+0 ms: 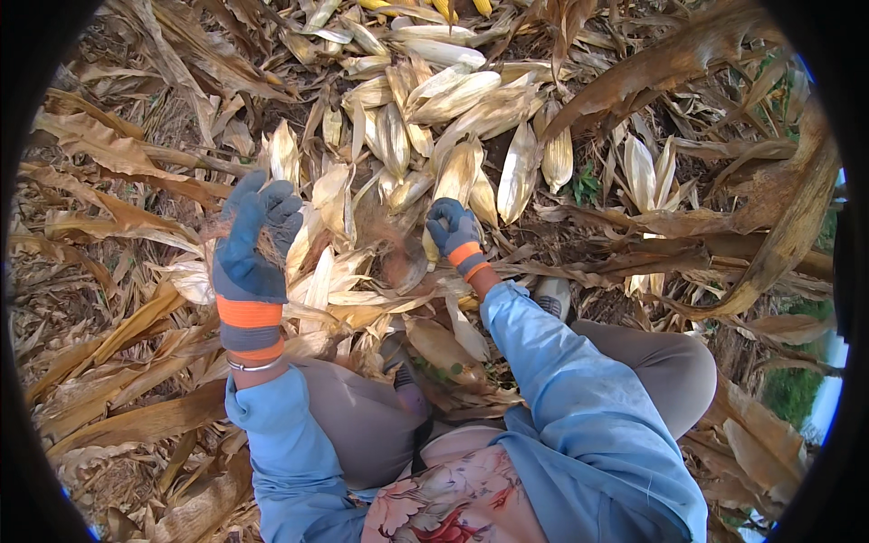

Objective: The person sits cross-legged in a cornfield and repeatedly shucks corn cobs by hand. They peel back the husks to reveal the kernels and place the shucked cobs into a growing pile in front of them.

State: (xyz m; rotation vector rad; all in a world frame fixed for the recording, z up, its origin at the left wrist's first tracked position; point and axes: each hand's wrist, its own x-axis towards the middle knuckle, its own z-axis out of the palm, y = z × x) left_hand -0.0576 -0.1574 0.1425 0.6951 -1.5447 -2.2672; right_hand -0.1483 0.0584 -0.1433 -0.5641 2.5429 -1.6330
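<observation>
My left hand [254, 234], in a blue-grey work glove with an orange cuff, is raised with its fingers apart; wisps of reddish corn silk cling around it. My right hand [453, 227], gloved the same way, has its fingers curled over the lower end of a corn ear in dry husk [459, 173]; how firmly it grips does not show. A heap of husked-over ears [461, 95] spreads beyond the hands. Loose dry husks [329, 278] lie between my hands. A blurred reddish tuft of silk [394, 254] is near the right hand.
Bare yellow corn cobs [445, 8] show at the top edge. Long dry corn leaves [767, 231] arch across the right side, and more dry leaves [115, 203] cover the ground at left. My bent knee [669, 380] and a shoe [553, 295] are close to my right arm.
</observation>
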